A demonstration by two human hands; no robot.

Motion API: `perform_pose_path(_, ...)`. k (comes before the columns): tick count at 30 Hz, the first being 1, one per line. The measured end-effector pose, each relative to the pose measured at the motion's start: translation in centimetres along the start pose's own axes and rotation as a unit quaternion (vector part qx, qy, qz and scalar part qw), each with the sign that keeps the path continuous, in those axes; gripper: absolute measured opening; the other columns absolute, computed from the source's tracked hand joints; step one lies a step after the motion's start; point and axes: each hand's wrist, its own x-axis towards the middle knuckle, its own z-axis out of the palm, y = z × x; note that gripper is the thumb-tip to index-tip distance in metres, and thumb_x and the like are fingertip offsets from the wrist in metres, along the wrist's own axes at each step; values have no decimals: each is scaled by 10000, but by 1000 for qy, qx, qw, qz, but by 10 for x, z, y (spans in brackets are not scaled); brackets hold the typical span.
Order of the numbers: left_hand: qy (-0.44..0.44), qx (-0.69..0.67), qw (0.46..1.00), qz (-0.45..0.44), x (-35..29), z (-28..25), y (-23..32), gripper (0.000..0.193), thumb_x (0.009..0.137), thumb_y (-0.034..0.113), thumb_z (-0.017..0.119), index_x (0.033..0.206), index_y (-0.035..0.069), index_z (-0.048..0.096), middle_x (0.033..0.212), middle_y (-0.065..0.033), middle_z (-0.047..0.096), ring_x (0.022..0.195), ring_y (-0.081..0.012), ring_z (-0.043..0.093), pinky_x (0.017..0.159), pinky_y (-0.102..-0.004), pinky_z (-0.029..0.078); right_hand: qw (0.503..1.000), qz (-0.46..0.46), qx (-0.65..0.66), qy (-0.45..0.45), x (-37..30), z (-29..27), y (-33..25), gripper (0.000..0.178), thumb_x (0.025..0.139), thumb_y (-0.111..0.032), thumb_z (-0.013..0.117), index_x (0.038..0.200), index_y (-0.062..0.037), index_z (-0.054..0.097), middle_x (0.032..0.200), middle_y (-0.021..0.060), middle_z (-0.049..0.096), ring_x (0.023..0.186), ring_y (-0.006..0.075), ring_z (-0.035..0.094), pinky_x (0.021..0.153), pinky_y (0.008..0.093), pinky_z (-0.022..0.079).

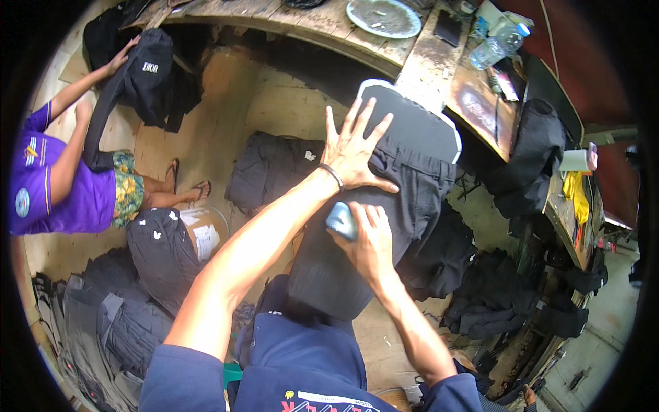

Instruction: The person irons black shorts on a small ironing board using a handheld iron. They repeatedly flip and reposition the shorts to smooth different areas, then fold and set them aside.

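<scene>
Black trousers point(420, 196) with an elastic-looking waistband are pulled over a dark padded board point(420, 127) with a pale edge, which slopes from the bench toward my lap. My left hand point(351, 154) lies flat on the trousers near the waistband, its fingers spread wide. Below it, my right hand point(374, 240) grips a light blue rounded block point(340, 221) against the trouser leg. What the block is made of I cannot make out. The trousers' lower part runs down toward my lap.
A wooden bench point(288, 19) curves along the back, holding a round tray point(384, 16), a phone point(448, 27) and a plastic bottle point(495, 47). Dark garments point(491, 292) are piled right, more trousers point(274, 168) left. A person in purple point(75, 168) handles a black garment point(145, 82).
</scene>
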Motion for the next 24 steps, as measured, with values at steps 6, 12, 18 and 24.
perform_pose_path(6,2,-5,1000,-28,0,4,0,1552,493,1046,727,1759,278,262,1830,-223,66,1690,-458,-4,1205,-887,-25,979,-65,114,-153,-66,-8,-63,828,619,-203,988,1345,-26,631,1126,153,654,1086,350,615,971,482,523)
perform_pose_path(12,16,13,999,-32,1,4,0,1548,483,1048,721,1751,268,293,1830,-222,79,1690,-460,10,1198,-895,-8,999,-27,41,-10,-8,-22,-31,785,562,-77,964,1276,-4,646,1161,176,659,1059,381,628,940,507,518)
perform_pose_path(18,-13,-8,999,-47,2,5,1,1527,501,1032,745,1750,280,291,1832,-221,69,1694,-448,-2,1208,-885,-26,978,-20,132,-158,-61,-20,-48,856,561,-129,1000,1336,-32,651,1214,157,665,1144,364,636,1023,482,513)
perform_pose_path(24,3,2,999,-42,2,4,2,1508,510,1014,763,1744,275,313,1831,-224,79,1692,-456,12,1204,-886,-22,998,67,16,5,-1,-32,-25,743,596,-84,957,1269,-15,650,1210,187,662,1131,404,626,987,493,513)
